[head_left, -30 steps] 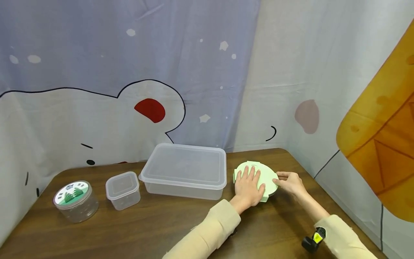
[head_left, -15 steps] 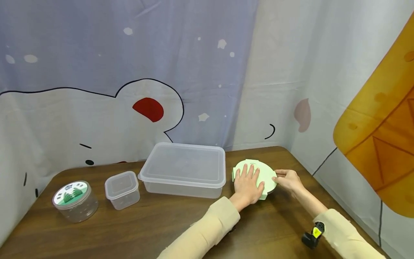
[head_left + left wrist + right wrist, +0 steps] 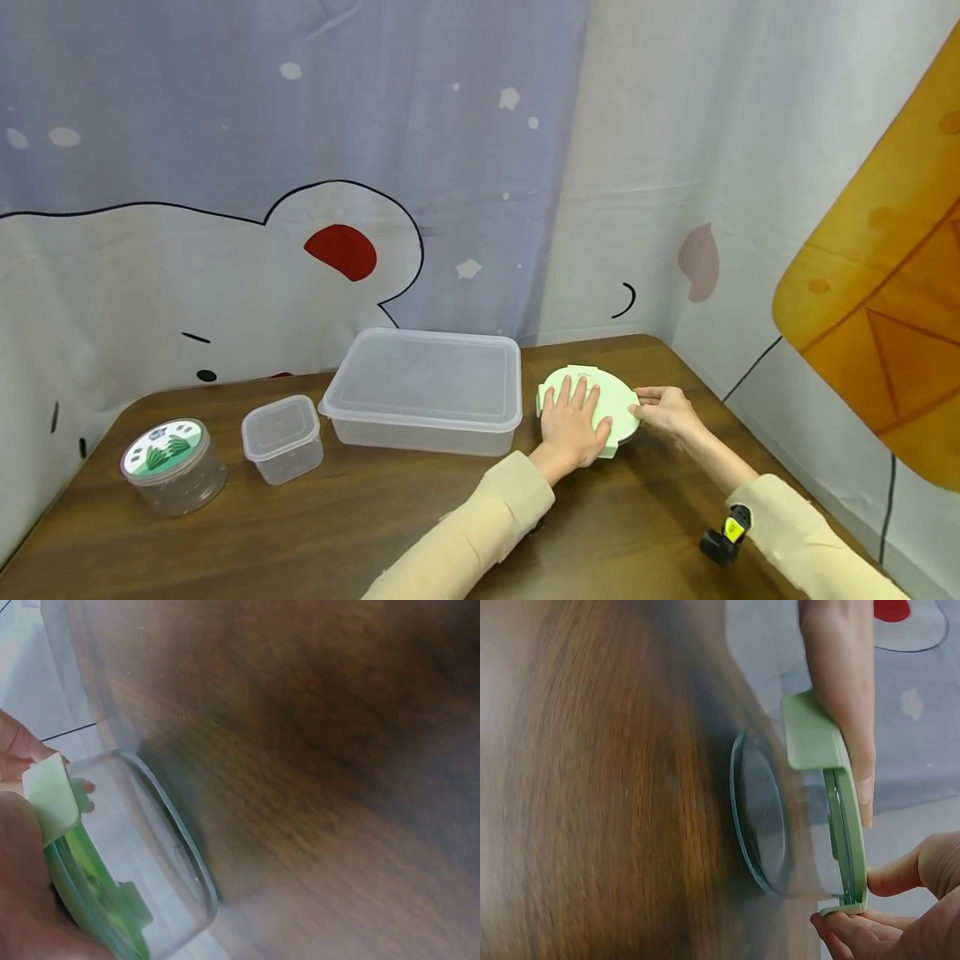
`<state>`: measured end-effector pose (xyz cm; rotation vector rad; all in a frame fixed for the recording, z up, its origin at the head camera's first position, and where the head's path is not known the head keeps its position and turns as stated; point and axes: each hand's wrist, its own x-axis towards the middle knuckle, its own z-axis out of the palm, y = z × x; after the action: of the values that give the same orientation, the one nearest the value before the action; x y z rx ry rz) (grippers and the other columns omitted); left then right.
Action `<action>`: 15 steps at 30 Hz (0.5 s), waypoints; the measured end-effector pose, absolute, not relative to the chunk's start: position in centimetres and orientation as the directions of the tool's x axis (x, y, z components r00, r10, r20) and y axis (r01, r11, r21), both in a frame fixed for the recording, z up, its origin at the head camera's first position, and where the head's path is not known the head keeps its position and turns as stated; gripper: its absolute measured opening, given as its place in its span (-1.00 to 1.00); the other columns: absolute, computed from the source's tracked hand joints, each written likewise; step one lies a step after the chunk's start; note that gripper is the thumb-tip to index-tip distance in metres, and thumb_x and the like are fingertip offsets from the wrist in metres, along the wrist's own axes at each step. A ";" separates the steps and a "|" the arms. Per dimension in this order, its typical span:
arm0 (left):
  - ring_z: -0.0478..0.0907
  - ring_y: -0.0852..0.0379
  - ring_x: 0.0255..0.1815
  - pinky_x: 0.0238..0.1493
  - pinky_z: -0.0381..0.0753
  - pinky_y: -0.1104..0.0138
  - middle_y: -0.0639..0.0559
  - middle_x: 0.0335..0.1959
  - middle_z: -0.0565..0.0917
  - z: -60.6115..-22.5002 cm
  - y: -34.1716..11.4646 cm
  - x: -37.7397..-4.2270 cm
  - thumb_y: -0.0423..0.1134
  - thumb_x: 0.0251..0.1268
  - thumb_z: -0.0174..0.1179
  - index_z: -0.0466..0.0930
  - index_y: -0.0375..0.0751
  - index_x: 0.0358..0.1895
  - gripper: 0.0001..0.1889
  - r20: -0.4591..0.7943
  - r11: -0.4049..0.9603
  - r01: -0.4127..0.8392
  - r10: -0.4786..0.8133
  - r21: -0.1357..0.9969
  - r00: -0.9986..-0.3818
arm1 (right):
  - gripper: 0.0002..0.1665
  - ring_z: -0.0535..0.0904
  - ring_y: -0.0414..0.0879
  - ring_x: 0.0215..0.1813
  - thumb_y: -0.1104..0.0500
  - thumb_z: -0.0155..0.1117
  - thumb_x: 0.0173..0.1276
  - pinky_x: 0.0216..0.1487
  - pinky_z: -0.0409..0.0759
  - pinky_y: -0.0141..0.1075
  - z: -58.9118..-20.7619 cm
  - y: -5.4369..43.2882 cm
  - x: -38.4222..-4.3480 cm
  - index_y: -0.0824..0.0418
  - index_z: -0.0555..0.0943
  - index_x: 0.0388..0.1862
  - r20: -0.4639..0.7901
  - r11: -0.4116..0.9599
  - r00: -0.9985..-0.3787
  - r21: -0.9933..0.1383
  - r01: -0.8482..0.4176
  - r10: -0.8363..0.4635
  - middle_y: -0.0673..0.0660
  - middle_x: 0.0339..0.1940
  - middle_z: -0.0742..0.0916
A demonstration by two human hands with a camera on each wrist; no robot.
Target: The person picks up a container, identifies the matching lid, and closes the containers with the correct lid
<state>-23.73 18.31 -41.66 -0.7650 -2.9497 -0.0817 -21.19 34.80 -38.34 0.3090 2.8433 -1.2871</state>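
A round glass food container (image 3: pixel 761 814) with a pale green snap lid (image 3: pixel 621 400) stands on the table at the right in the head view. My left hand (image 3: pixel 572 427) lies flat across the lid, fingers spread. At the lid's right edge, my right hand (image 3: pixel 670 414) pinches a side latch. The right wrist view shows its thumb on top of the lid and its fingers under the raised latch flap. Another latch (image 3: pixel 810 735), on the near side, hangs outward from the lid. In the left wrist view the green latch (image 3: pixel 54 796) juts out beside the left hand.
Left of the container stands a large clear plastic box (image 3: pixel 427 379) with a lid. Farther left are a small lidded plastic box (image 3: pixel 282 437) and a round jar (image 3: pixel 176 467) with a green-and-white label. A printed curtain (image 3: pixel 480 167) hangs behind the table.
The head view has shifted slightly, so things sit a little higher and to the left. Both hands keep their places on the lid.
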 end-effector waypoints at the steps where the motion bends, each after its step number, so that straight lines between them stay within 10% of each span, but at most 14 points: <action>1: -0.08 0.16 0.58 0.53 0.00 0.18 0.26 0.56 0.05 -41.6 18.3 -23.8 0.25 0.47 -0.43 0.01 0.25 0.52 -0.40 0.106 0.870 0.493 0.487 0.034 -0.867 | -0.41 0.53 0.36 0.18 0.26 0.15 0.33 0.04 0.65 -0.10 -38.3 34.9 -21.2 0.63 0.35 0.22 -0.083 0.645 -0.982 -0.744 0.173 0.168 0.58 0.16 0.53; 15: 0.01 0.05 0.57 0.54 0.00 0.09 0.05 0.52 0.18 -41.7 17.4 -25.5 0.13 0.44 -0.20 0.28 0.08 0.36 -0.50 0.169 0.743 0.631 0.608 0.221 -0.775 | -0.45 0.55 0.35 0.15 0.19 0.17 0.34 -0.01 0.65 -0.03 -39.1 35.1 -21.3 0.52 0.43 0.21 0.063 0.731 -0.980 -0.676 0.096 0.187 0.50 0.10 0.61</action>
<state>-25.45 17.38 -41.73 -1.0164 -2.8527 -0.4084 -21.34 35.12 -39.08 0.2490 3.0393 -1.1755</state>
